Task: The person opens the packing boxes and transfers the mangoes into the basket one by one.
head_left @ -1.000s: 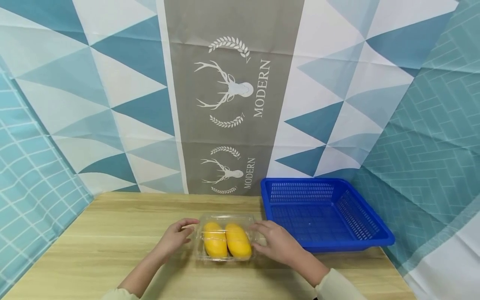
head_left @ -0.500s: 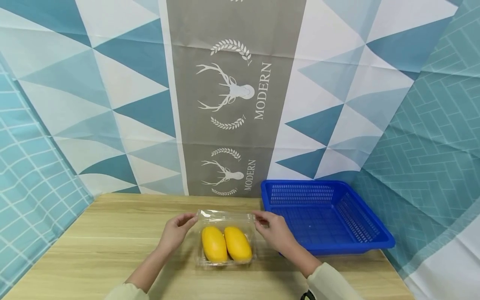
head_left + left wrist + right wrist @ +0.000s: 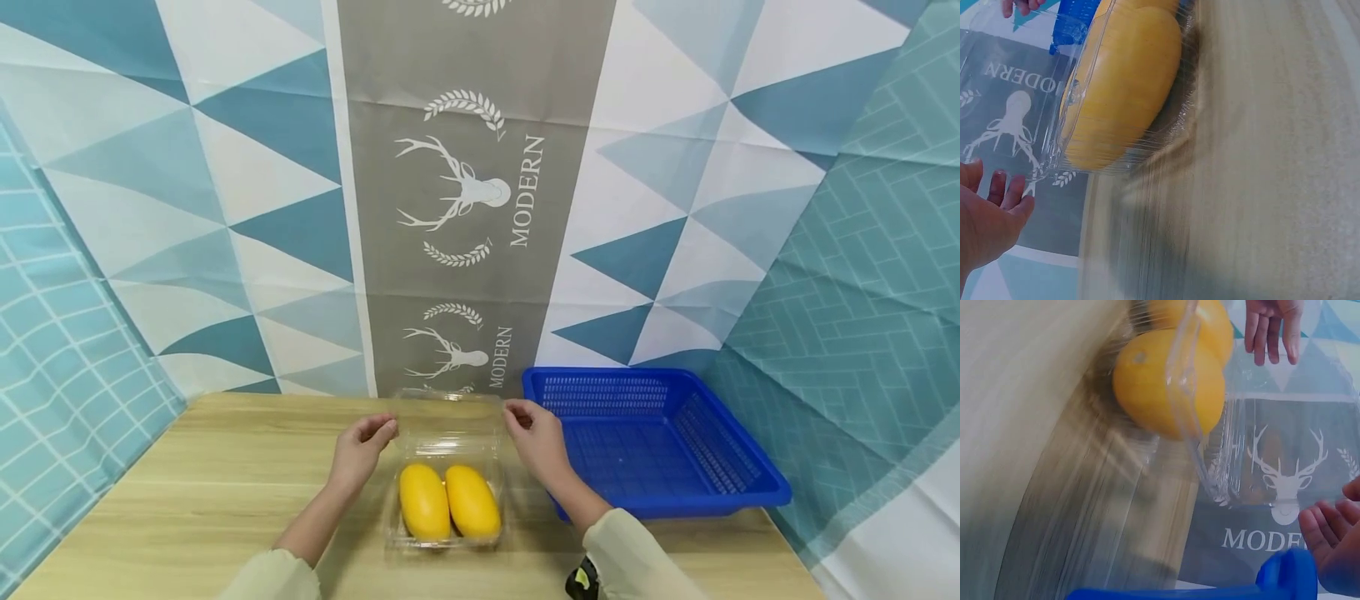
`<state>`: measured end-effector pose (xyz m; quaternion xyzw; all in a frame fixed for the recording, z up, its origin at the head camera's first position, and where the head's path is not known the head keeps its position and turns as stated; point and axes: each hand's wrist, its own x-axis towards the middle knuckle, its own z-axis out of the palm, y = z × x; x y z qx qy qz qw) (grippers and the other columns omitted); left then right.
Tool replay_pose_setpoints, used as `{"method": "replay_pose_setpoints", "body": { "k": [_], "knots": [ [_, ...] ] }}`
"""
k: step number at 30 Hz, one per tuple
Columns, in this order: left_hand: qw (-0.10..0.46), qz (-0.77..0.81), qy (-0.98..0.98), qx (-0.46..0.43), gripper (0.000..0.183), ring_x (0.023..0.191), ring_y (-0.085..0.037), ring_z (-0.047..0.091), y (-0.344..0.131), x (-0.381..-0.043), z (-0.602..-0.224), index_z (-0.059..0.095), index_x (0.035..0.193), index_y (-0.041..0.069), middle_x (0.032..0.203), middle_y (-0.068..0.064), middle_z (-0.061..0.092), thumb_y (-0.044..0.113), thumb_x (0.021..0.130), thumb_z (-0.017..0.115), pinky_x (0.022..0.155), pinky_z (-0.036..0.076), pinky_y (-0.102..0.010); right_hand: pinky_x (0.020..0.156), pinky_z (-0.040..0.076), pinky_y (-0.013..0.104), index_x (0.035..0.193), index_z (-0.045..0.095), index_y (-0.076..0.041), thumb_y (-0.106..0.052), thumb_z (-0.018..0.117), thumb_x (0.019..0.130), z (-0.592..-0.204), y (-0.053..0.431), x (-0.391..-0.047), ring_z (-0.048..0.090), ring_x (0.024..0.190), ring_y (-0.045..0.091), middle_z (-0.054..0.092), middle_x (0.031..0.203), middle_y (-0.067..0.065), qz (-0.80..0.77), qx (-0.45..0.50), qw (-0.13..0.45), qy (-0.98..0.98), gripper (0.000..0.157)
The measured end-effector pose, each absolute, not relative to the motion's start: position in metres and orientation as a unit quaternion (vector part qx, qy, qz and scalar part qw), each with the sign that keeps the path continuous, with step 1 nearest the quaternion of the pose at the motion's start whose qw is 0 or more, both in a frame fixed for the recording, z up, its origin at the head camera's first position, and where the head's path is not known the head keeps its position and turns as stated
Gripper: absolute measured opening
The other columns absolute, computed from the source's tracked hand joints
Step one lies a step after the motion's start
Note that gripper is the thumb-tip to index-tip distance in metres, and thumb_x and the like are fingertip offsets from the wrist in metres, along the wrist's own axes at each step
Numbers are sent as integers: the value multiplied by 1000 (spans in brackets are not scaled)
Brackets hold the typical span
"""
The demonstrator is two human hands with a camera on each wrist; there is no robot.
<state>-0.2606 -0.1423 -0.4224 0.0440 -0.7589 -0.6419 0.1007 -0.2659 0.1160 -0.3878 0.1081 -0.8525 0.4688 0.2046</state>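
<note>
Bright even light, blurred wrist views

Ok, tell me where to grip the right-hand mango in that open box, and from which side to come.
Take the right mango across its middle, from straight above. The clear lid stands raised at the back, so the top is open, while the tray walls close off its outer side and the left mango lies right against its inner side. Fingers would likely fit best over its rounded ends.

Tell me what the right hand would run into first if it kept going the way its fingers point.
Probably the raised clear lid of the plastic box: the right hand has its fingertips at the lid's right edge, pointing left. Beyond it waits the left hand. Whether they touch is unclear.
</note>
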Motion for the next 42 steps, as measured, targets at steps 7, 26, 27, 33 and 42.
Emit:
{"method": "replay_pose_setpoints", "body": {
  "k": [7, 26, 27, 33, 42],
  "knots": [
    [79, -703, -705, 50, 31, 86, -12, 61, -144, -270, -427, 56, 120, -7, 88, 3, 62, 12, 94, 54, 87, 55, -30, 65, 52, 20, 105, 68, -1, -8, 61, 89, -388, 102, -275, 62, 79, 19, 69, 92, 12, 498, 68, 195, -842, 19],
    [61, -698, -711, 56, 34, 83, -13, 54, -148, -285, -440, 53, 126, -6, 102, -14, 57, 0, 93, 52, 74, 57, -24, 58, 42, 26, 115, 59, 0, 7, 51, 86, -409, 79, -290, 49, 67, 16, 58, 78, 9, 475, 4, 183, -861, 31],
    [60, -697, -712, 56, 34, 82, -12, 55, -148, -285, -440, 52, 126, -6, 101, -14, 57, 0, 92, 52, 73, 57, -23, 57, 41, 26, 117, 58, -1, 8, 50, 85, -409, 79, -291, 47, 66, 16, 56, 77, 8, 474, 4, 180, -862, 33],
    [48, -697, -712, 62, 35, 80, -10, 51, -146, -288, -439, 53, 126, -5, 99, -10, 57, 1, 92, 52, 68, 56, -21, 62, 43, 30, 122, 55, 0, 10, 49, 84, -416, 77, -293, 48, 67, 17, 55, 77, 8, 461, -10, 184, -868, 40],
    [37, -701, -708, 81, 35, 77, -10, 48, -147, -289, -442, 51, 127, -7, 93, -6, 53, 1, 93, 50, 59, 51, -17, 62, 44, 32, 113, 61, 2, 7, 53, 80, -433, 72, -302, 48, 67, 18, 54, 73, 7, 474, -46, 201, -856, 34]
  ]
}}
